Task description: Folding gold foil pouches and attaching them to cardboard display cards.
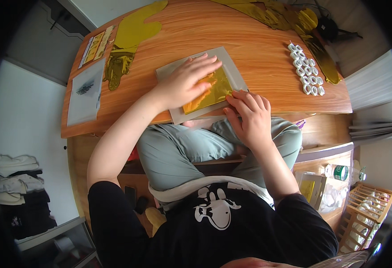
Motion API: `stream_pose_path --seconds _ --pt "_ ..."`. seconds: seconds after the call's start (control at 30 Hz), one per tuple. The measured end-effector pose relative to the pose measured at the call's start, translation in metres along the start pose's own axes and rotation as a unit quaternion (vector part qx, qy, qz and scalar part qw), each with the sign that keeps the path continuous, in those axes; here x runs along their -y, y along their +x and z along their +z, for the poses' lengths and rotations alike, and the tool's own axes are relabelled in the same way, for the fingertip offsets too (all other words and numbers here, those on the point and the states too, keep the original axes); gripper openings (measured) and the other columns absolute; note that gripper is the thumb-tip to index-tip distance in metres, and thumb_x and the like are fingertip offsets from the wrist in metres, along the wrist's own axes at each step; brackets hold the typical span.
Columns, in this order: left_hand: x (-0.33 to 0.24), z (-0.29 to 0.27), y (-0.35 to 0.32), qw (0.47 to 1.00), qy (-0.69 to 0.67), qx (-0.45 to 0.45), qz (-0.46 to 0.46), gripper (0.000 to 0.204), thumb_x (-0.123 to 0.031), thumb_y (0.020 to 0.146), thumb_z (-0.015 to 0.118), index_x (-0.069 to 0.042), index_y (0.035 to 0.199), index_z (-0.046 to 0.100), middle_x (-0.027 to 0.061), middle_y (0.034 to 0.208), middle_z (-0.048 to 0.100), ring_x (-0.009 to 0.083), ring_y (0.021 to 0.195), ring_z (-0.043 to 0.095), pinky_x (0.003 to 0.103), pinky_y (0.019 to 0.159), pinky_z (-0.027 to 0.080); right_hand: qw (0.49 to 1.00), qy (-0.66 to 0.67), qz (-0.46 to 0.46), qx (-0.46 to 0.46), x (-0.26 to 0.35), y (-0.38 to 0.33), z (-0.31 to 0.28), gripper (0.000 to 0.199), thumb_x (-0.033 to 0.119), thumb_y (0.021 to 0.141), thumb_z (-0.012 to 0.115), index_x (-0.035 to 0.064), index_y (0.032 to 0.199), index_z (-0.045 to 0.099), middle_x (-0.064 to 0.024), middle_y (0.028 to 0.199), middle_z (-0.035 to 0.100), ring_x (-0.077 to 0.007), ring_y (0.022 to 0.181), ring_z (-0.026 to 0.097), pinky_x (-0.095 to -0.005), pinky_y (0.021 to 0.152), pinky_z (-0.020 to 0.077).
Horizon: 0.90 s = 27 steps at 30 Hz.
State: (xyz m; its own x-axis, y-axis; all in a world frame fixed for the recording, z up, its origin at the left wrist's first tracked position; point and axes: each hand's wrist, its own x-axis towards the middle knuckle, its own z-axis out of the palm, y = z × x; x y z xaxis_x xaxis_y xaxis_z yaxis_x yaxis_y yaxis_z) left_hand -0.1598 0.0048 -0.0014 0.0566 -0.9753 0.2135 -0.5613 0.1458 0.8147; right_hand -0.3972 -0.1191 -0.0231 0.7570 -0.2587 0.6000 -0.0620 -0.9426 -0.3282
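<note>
A square of shiny gold foil (221, 85) lies on a grey board (181, 114) at the table's near edge. Orange reflections show on the foil beneath my left hand (189, 81), whose fingers are stretched out over the foil and the board's upper part. My right hand (253, 117) rests at the right side of the board. Its fingertips touch the foil's right corner, where the film looks crinkled, and its thumb stands apart from the fingers. A pale, blurred strip below the board's near edge is too smeared to make out.
Larger gold foil pieces (135, 33) spread over the table's far left, with more crumpled foil (267, 13) at far right. White rolled rings (311, 80) stand in rows at right. A clear packet (85, 96) lies left. Below right are a bottle (340, 172) and a wooden rack (366, 210).
</note>
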Motion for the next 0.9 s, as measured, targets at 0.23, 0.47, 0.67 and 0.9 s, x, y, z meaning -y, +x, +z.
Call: stream_pose_path --seconds 0.23,0.47,0.67,0.9 --pt "0.001 0.009 -0.012 0.900 0.435 0.042 0.000 0.087 -0.069 0.095 0.058 -0.026 0.166 0.032 0.0165 0.171 0.028 0.0415 0.159 0.021 0.055 0.129 0.018 1.000 0.000 -0.001 0.012 -0.001 0.000 -0.002 0.027 0.020 0.088 0.077 0.0099 0.114 0.075 -0.0057 0.120 0.071 -0.0273 0.114 0.066 -0.0415 0.099 0.0460" --pt "-0.003 0.008 -0.010 0.898 0.437 0.055 0.014 0.101 -0.086 0.080 0.060 -0.035 0.164 0.036 0.0182 0.170 0.029 0.0434 0.157 0.024 0.056 0.129 0.019 0.999 -0.002 -0.017 0.030 -0.006 -0.005 -0.004 0.036 0.025 0.090 0.076 0.0112 0.123 0.072 -0.0058 0.124 0.070 -0.0275 0.119 0.064 -0.0437 0.103 0.0453" --pt "0.006 0.010 -0.010 0.890 0.454 0.051 0.016 0.094 -0.084 0.084 0.057 -0.038 0.163 0.036 0.0169 0.171 0.028 0.0434 0.158 0.023 0.057 0.128 0.018 0.989 -0.092 -0.061 0.094 0.000 -0.010 -0.007 0.059 0.054 0.090 0.070 0.0224 0.140 0.064 -0.0077 0.136 0.060 -0.0291 0.130 0.054 -0.0499 0.112 0.0401" --pt "-0.009 0.006 -0.005 0.895 0.441 0.073 -0.007 0.092 -0.064 0.088 0.070 -0.031 0.165 0.034 0.0150 0.172 0.027 0.0405 0.158 0.022 0.055 0.129 0.019 0.986 -0.106 -0.068 0.107 -0.006 -0.011 -0.008 0.063 0.057 0.089 0.069 0.0273 0.144 0.062 -0.0069 0.137 0.059 -0.0276 0.133 0.052 -0.0507 0.116 0.0377"
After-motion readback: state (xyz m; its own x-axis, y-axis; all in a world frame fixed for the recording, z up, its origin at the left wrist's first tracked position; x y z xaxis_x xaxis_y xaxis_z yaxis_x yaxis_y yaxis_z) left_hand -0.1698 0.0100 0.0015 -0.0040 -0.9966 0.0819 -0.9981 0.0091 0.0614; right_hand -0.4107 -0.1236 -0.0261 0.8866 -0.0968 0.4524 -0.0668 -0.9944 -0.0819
